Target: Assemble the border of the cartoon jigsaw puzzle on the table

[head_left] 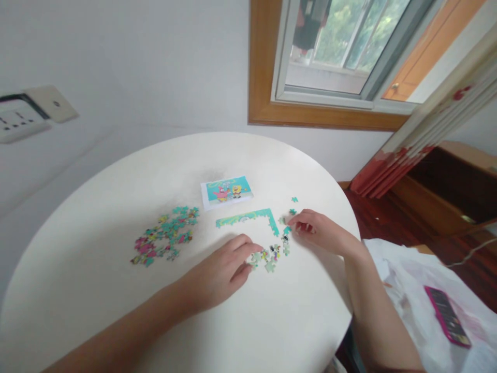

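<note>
My left hand (223,269) rests on the table, index finger and thumb apart, at a small group of pale green puzzle pieces (270,266). My right hand (316,229) is curled at the right, its fingertips pinching at a pale puzzle piece (283,221); the grip is partly hidden. Between and above the hands lies a joined corner strip of the puzzle (273,223), a top edge with a short right side. Loose teal pieces (292,212) lie around my right fingertips. Behind the strip sits a picture card (229,190) with pink and yellow cartoon figures.
A heap of mixed loose pieces (165,233) spreads over the left of the round white table (97,290). A wall with a socket (21,119) and a window stands behind. Right of the table, a pink-edged phone (447,316) lies on white plastic (411,269).
</note>
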### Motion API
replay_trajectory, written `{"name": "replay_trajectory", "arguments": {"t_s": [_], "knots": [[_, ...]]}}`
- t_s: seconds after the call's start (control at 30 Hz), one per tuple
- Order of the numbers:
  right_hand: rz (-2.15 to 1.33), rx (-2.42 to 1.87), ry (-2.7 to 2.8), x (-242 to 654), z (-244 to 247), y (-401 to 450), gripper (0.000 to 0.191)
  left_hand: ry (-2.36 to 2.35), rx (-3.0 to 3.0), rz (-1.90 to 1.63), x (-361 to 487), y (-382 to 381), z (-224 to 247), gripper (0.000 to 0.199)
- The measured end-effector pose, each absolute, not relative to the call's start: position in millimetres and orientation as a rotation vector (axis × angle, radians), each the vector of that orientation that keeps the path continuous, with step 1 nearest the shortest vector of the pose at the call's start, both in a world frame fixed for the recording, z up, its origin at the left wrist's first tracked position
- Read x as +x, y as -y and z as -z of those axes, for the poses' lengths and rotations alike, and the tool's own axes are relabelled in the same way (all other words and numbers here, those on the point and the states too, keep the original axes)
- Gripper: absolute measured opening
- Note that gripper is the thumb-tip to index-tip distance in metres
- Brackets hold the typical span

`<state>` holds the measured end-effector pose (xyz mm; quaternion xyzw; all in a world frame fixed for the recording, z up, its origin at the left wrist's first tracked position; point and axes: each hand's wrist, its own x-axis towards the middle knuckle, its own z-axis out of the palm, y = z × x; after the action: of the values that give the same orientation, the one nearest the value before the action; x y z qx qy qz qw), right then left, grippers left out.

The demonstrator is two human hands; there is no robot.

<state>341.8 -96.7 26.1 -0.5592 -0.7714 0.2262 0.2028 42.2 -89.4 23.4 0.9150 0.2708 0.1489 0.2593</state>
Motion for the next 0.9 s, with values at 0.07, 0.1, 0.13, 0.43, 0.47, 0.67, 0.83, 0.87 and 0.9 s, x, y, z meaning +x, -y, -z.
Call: {"name": "replay_trajectory", "arguments": {"t_s": [0.07, 0.1, 0.13, 0.43, 0.47, 0.67, 0.83, 0.87, 0.9], "knots": [[-0.631, -1.555, 2.161, 340.4, -25.7, 96.3, 0.032, -0.739, 2.519, -0.427, 45.7, 89.6, -21.2, 0.033], [-0.635, -1.554, 2.163, 339.7, -25.4, 96.0, 0.032, -0.741, 2.554, -0.439, 47.6, 89.8, -19.5, 0.033], [-0.64, -1.554, 2.163, 339.3, -25.1, 95.8, 0.032, -0.742, 2.596, -0.449, 49.7, 90.1, -17.5, 0.034], [-0.706, -1.544, 2.159, 342.9, -21.3, 93.9, 0.026, -0.532, 2.888, -0.391, 61.8, 96.5, 0.4, 0.054], [-0.709, -1.538, 2.153, 343.2, -20.7, 93.8, 0.027, -0.528, 2.893, -0.396, 62.4, 97.2, 0.9, 0.055], [-0.751, -1.529, 2.146, 342.5, -17.6, 90.6, 0.02, -0.492, 2.935, -0.368, 74.7, 99.0, 0.7, 0.056], [-0.817, -1.575, 2.102, 341.9, -17.6, 89.5, 0.017, -0.419, 2.951, -0.229, 83.6, 97.3, -2.6, 0.058], [-0.831, -1.586, 2.094, 341.9, -17.8, 89.8, 0.016, -0.41, 2.951, -0.226, 82.9, 97.3, -3.3, 0.057], [-0.839, -1.597, 2.086, 342.0, -18.2, 90.2, 0.015, -0.402, 2.952, -0.227, 81.3, 97.3, -3.8, 0.057]]}}
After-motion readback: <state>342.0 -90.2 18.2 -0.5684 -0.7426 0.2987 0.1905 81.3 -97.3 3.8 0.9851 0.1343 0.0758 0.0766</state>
